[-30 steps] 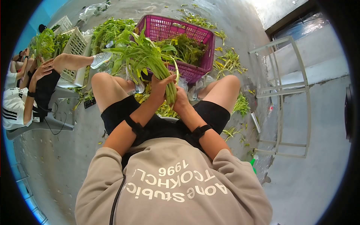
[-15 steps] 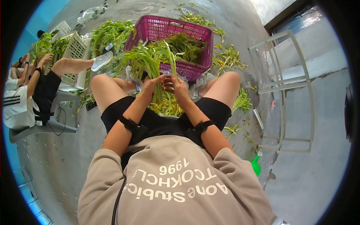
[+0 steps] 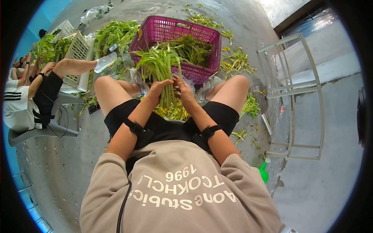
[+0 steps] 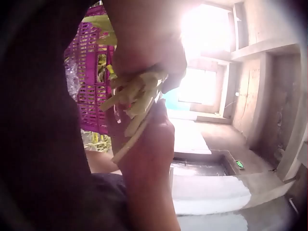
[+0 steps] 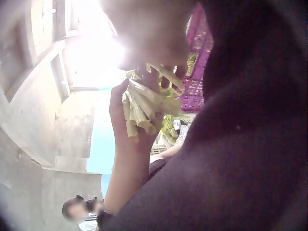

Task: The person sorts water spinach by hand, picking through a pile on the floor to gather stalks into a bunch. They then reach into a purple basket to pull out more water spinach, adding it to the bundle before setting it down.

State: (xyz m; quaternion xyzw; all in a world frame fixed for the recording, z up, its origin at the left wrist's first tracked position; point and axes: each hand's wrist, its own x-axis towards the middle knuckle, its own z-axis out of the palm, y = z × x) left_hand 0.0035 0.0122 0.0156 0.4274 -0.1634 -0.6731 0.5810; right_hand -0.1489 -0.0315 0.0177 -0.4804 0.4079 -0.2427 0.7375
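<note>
In the head view my left hand (image 3: 156, 88) grips a bunch of leafy green stalks (image 3: 166, 70) between my knees, leaves pointing away from me and stem ends toward me. My right hand (image 3: 185, 91) is at the right side of the bunch, its fingers curled and pinching a stalk there. Pale stem ends (image 5: 139, 108) stick out of the left hand in the right wrist view. From the left wrist view, the stem ends (image 4: 139, 106) cross in front of the right hand, both hands close together.
Just beyond the bunch stands a purple crate (image 3: 201, 73) with greens in it. Piles of greens (image 3: 116, 37) and yellowed scraps (image 3: 237, 62) lie on the floor. Another person (image 3: 19, 105) sits at left beside pale crates (image 3: 79, 46); a metal frame (image 3: 320, 116) stands at right.
The bunch was first held farther right, both hands on it, then moved left. Half a second ago the right hand held one stalk apart; now that hand is close against the bunch.
</note>
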